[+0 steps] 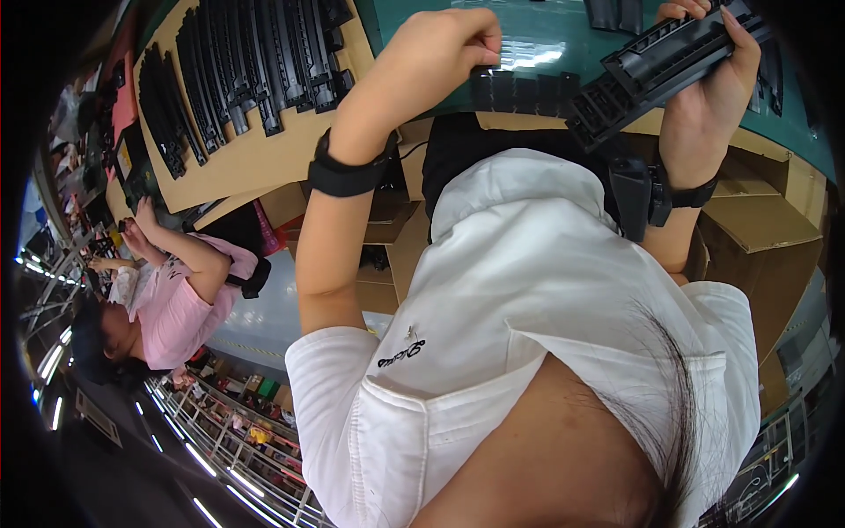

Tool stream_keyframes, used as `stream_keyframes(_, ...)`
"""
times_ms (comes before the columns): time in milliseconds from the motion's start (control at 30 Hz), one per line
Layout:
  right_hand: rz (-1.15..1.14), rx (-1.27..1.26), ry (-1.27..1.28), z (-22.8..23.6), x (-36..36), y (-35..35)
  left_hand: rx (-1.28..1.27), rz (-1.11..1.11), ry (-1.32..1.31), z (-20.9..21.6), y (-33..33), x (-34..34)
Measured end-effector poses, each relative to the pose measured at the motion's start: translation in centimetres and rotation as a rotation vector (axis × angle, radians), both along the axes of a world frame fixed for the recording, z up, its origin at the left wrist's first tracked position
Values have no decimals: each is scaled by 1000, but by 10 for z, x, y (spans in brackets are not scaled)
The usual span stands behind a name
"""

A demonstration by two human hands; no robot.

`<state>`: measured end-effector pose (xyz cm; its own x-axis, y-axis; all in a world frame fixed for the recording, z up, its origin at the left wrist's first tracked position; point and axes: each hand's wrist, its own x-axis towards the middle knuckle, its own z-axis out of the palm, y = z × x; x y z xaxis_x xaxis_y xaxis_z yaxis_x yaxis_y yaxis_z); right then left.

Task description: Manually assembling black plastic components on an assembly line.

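A glossy green worktop (pixel 550 19) spans the top of the view. A dark segmented strip (pixel 521 93) lies along its near edge, with black moulded parts (pixel 616 14) farther back and more at right. At left, a tan cardboard sheet (pixel 264 169) bears rows of long black plastic rails (pixel 231 69).

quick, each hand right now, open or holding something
Left hand: fingers pinched closed; cannot tell whether they hold anything.
Right hand: closed, holding a long black plastic part.
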<state>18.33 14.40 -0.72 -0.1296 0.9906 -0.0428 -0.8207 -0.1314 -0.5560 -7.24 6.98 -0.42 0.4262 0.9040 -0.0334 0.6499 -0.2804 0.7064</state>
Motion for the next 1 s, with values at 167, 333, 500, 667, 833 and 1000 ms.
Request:
stream_keyframes(167,-29,-5,85,3,-2,-4,-496,524,-683,27,-29,24)
stream_keyframes(333,-35,22,77,11,-7,-12,-531,623,-1360,35,-44,65)
stream_keyframes(500,-16,81,96,11,-8,-17,-648,582,-1512,42,-57,82)
stream_keyframes(667,-12,109,87,10,-7,-19,-694,620,-1524,38,-58,90)
stream_keyframes(833,-17,97,96,7,0,-17,-675,630,-1499,36,-57,96)
stream_keyframes(1000,-51,115,62,9,0,-17,-699,642,-1508,36,-55,99)
